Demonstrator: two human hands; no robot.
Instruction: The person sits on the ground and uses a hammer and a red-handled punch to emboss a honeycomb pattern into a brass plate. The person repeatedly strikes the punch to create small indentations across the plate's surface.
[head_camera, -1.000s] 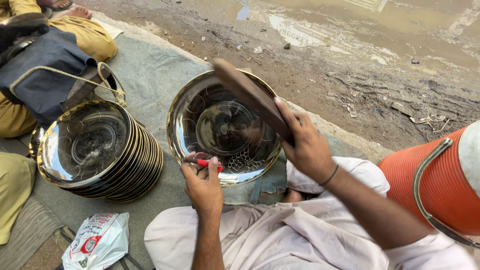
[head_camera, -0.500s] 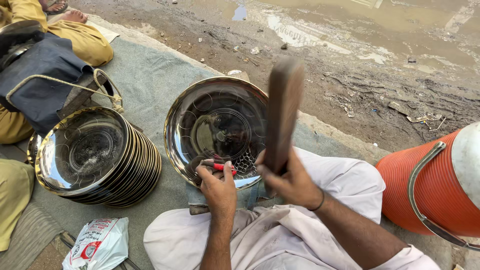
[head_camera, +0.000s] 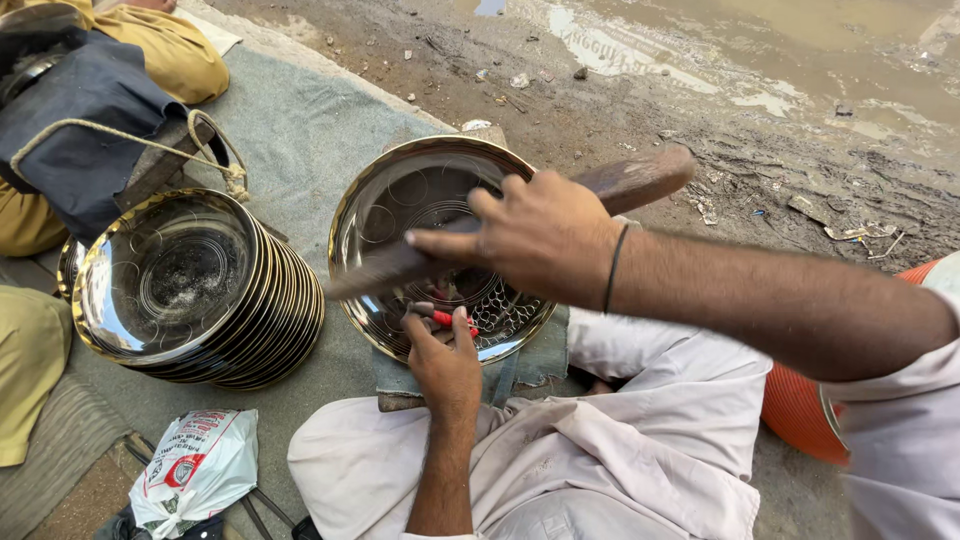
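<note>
Right hand (head_camera: 545, 235): closed around a wooden mallet (head_camera: 640, 178), which lies nearly level across the metal plate (head_camera: 395, 205); a dark band sits on the wrist.

Left hand (head_camera: 447, 355): fingers pinched on a small red-handled punch (head_camera: 452, 318), its tip set against the plate's inner face near the lower rim, where a net-like pattern is already stamped.

Metal plate: shiny, gold-edged, tilted toward the person, resting on a grey pad over a wooden block (head_camera: 400, 400) in front of the white-clothed knees.

Stack of plates (head_camera: 190, 285): same kind, nested, tilted on the grey mat (head_camera: 300, 130) to the left, just beside the worked plate.

Plastic bag (head_camera: 195, 470): white with red print, below the stack.

Orange cooler (head_camera: 800, 410): at right, partly hidden by the right arm.

Dark cloth bag (head_camera: 85, 120): upper left, with rope handle.
</note>
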